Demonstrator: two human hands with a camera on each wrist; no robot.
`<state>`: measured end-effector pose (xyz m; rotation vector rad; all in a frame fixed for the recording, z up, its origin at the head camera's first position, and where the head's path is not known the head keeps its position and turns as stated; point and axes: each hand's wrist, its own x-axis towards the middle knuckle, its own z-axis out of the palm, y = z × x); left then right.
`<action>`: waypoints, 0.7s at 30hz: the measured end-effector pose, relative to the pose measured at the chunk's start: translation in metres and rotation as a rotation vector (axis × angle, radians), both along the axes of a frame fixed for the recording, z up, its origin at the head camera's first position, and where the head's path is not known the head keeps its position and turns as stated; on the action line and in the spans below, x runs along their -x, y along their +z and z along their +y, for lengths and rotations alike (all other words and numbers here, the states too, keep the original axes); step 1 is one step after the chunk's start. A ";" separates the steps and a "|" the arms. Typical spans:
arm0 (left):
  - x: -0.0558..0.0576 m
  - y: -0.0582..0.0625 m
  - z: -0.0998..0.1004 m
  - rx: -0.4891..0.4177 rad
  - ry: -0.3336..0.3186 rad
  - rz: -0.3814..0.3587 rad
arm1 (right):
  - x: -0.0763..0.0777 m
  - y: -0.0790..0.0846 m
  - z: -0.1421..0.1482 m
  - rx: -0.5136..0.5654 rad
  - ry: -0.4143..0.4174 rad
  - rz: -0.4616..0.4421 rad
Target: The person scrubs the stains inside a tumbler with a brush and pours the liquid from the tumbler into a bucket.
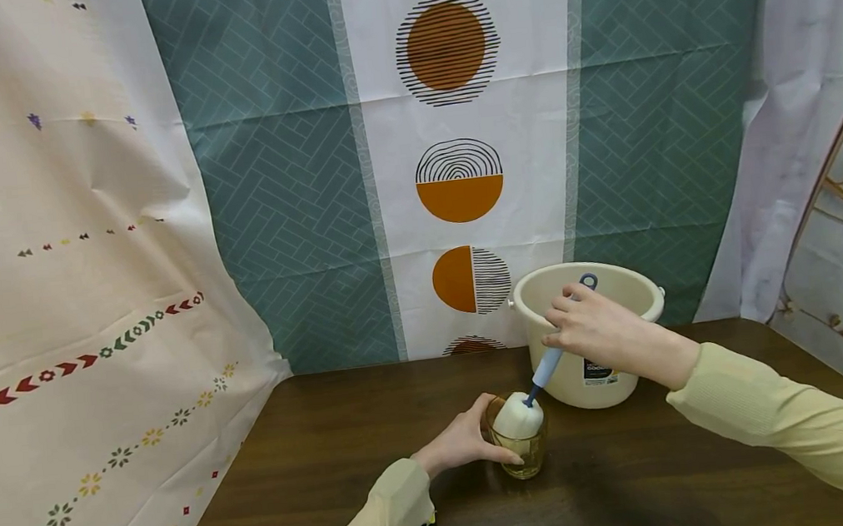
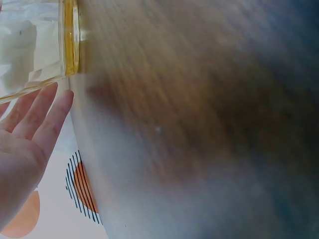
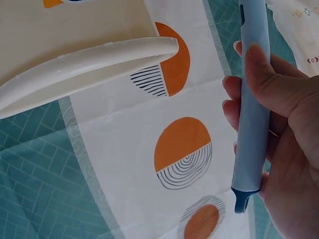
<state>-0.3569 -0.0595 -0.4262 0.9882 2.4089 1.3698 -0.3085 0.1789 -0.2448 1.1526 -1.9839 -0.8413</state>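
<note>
Amber glass tumbler [image 1: 526, 459], gripped by curled left hand [image 1: 470, 441]; blue-handled sponge brush [image 1: 548, 366], held in closed right hand [image 1: 594, 328]; sponge head [image 1: 516, 418] sits inside tumbler, scrubbing seemingly underway, not yet withdrawn.

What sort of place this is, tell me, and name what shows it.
Probably an indoor, home-style tabletop spot screened off with fabric: patterned cloths hang behind and at the sides, a cream bucket stands on the wooden table, and a brush is in an amber glass.
</note>
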 end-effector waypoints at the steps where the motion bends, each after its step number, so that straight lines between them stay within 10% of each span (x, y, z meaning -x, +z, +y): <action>1: 0.000 0.000 0.000 0.001 0.001 0.001 | 0.000 0.000 0.000 0.002 -0.004 -0.002; 21: 0.000 0.000 0.000 -0.024 -0.013 -0.015 | -0.003 0.002 0.000 0.022 -0.049 0.013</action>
